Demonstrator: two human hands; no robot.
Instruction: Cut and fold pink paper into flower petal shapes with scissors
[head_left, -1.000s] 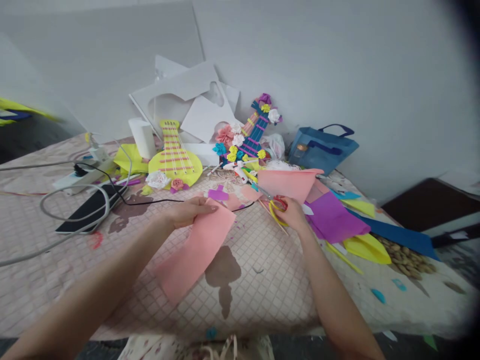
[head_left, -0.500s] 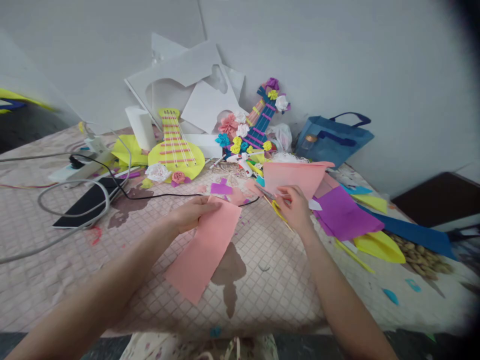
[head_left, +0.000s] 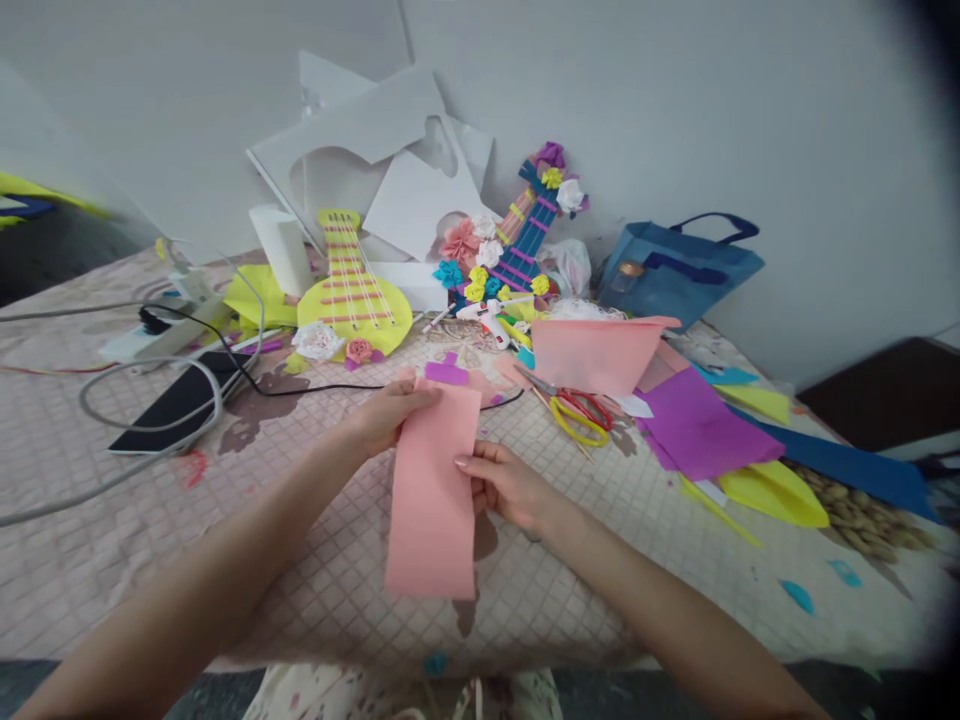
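A long strip of pink crepe paper [head_left: 433, 500] hangs in front of me over the tablecloth. My left hand [head_left: 391, 412] pinches its upper left corner, thumb on top. At the strip's right edge, about a third of the way down, my right hand [head_left: 504, 482] grips it between thumb and fingers. Scissors [head_left: 574, 408] with red and yellow handles lie on the table beyond my right hand, blades pointing left. Just past the strip's top end is a small purple paper piece [head_left: 447, 374].
A yellow paper guitar [head_left: 354, 300] and a flowered blue one [head_left: 525, 245] stand at the back. A glue gun [head_left: 495, 325] lies before them. Pink [head_left: 600, 352] and purple sheets [head_left: 705, 425] lie right, near a blue bag [head_left: 675, 270]. Cables cross the left, by a black tablet-like slab [head_left: 180, 405].
My right hand has let go of the scissors, leaving them on the table, and moved left to take the strip's right edge. The strip has swung more upright.
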